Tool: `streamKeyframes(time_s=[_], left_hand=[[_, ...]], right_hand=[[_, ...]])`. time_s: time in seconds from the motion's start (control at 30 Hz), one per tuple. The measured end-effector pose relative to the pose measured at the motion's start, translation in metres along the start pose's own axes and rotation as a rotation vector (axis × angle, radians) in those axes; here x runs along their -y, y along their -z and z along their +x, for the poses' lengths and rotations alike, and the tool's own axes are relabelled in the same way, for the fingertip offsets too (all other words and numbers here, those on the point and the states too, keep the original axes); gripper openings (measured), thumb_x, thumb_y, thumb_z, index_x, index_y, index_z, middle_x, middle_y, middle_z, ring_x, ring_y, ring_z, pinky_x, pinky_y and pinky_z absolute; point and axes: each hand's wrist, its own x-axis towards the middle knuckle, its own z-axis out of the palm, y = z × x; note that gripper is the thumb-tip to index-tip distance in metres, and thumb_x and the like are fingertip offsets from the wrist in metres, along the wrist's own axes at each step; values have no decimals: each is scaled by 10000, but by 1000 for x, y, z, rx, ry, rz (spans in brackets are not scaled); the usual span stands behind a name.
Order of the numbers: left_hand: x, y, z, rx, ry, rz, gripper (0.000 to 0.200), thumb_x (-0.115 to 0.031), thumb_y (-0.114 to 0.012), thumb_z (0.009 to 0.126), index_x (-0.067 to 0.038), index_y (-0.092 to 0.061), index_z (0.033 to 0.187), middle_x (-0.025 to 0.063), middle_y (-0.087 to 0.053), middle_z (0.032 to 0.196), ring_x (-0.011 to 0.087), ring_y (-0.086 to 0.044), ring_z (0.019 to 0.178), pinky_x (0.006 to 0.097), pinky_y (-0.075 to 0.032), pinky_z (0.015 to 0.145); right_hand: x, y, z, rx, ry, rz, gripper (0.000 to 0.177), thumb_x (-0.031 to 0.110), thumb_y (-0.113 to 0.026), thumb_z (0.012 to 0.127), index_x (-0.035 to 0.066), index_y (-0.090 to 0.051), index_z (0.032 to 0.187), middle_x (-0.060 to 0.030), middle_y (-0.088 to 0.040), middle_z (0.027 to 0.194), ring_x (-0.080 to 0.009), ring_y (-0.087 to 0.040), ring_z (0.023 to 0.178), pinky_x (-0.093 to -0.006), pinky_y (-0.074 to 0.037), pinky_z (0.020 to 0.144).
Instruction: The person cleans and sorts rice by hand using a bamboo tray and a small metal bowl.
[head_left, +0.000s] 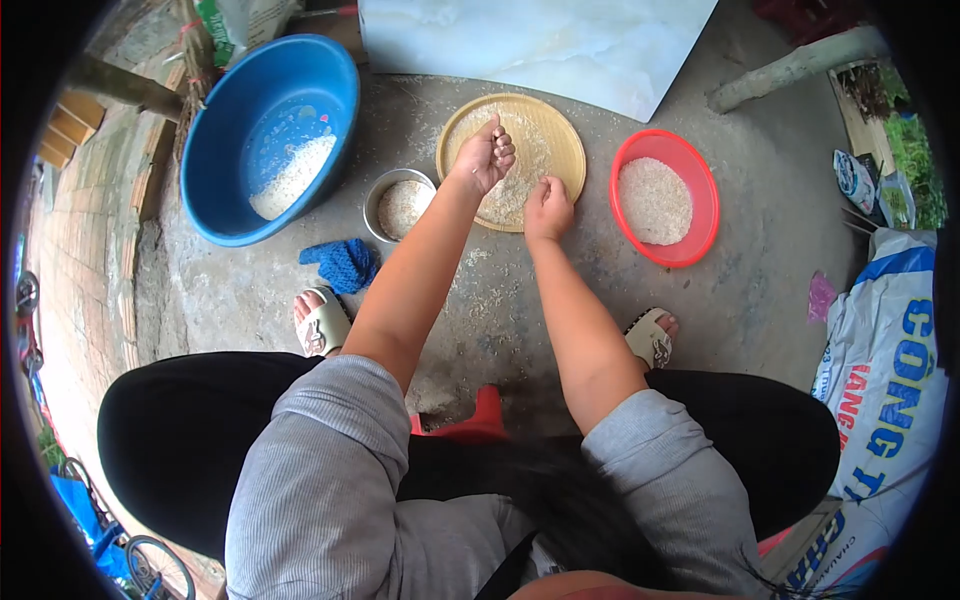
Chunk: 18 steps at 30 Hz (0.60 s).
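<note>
A round woven tray (568, 150) with grain spread on it lies on the ground in front of me. My left hand (486, 157) is over the tray's middle left, palm side up, its fingers curled; what they hold, if anything, is too small to name. My right hand (549, 209) is at the tray's lower right edge with its fingers curled in, their contents hidden. To the left of the tray stands a metal bowl (400, 206) with grain. A red basin (656, 200) of pale grain is on the right.
A large blue tub (270, 140) with white grain stands at the left, a blue cloth (342, 265) below it. A pale board (540, 45) lies beyond the tray. White printed sacks (885, 370) are at the right. A red stool (480, 415) is under me.
</note>
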Motion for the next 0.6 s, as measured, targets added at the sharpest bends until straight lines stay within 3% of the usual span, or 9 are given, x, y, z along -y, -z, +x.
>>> streamKeyframes(time_s=[0.03, 0.1, 0.13, 0.2, 0.4, 0.47, 0.53, 0.6], left_hand=[[-4, -11, -11, -46, -7, 33, 338, -333, -536, 916, -125, -435, 670, -25, -394, 528, 70, -331, 422, 212, -262, 373], [-15, -31, -34, -1, -70, 111, 333, -351, -549, 908, -130, -440, 683, -35, -382, 521, 58, -319, 409, 204, -250, 359], [-20, -41, -44, 26, -124, 177, 330, -368, -561, 899, -135, -445, 695, -44, -371, 515, 46, -307, 397, 195, -238, 345], [-26, -63, -65, 3, -175, 225, 353, -382, -575, 888, -132, -451, 671, -40, -378, 496, 49, -304, 372, 197, -218, 322], [-32, -98, -113, -24, -418, 460, 403, -326, -614, 864, -130, -449, 553, -16, -413, 470, 87, -349, 376, 225, -281, 365], [-31, -97, -125, -2, -443, 487, 397, -318, -614, 863, -125, -460, 552, -7, -429, 471, 97, -366, 379, 233, -300, 376], [-32, -98, -136, 16, -465, 516, 391, -310, -613, 863, -120, -471, 552, 1, -445, 472, 107, -382, 382, 241, -319, 388], [-30, -98, -146, -15, -490, 575, 380, -308, -610, 866, -107, -496, 564, 16, -468, 475, 116, -404, 387, 239, -332, 390]], right_hand=[[-2, -7, 1, -10, 18, 11, 228, 182, -467, 835, 15, -602, 912, -159, -598, 972, -323, -555, 960, -417, -462, 786], [12, -14, 4, 229, -358, 512, 306, 247, -421, 894, -2, -579, 978, -153, -596, 981, -271, -574, 922, -395, -487, 745], [27, -13, 4, 224, -334, 524, 306, 247, -421, 894, -2, -579, 978, -153, -596, 981, -271, -574, 922, -395, -487, 745], [61, -10, -7, 374, -985, 1404, 388, 312, -376, 928, -18, -527, 1066, -138, -583, 1021, -224, -563, 944, -360, -479, 813], [120, -6, -44, 548, -904, 1635, 390, 318, -343, 946, -11, -487, 1098, -110, -554, 1093, -205, -540, 1007, -326, -420, 928], [128, -5, -49, 555, -895, 1610, 361, 298, -321, 950, 7, -490, 1078, -98, -567, 1072, -195, -562, 983, -325, -454, 883], [137, -1, -53, 546, -862, 1780, 331, 272, -306, 949, 25, -487, 1074, -85, -589, 1035, -182, -594, 932, -319, -484, 831], [141, 1, -54, 476, -938, 1776, 283, 228, -319, 937, 42, -514, 1026, -72, -612, 981, -173, -620, 872, -312, -513, 778]])
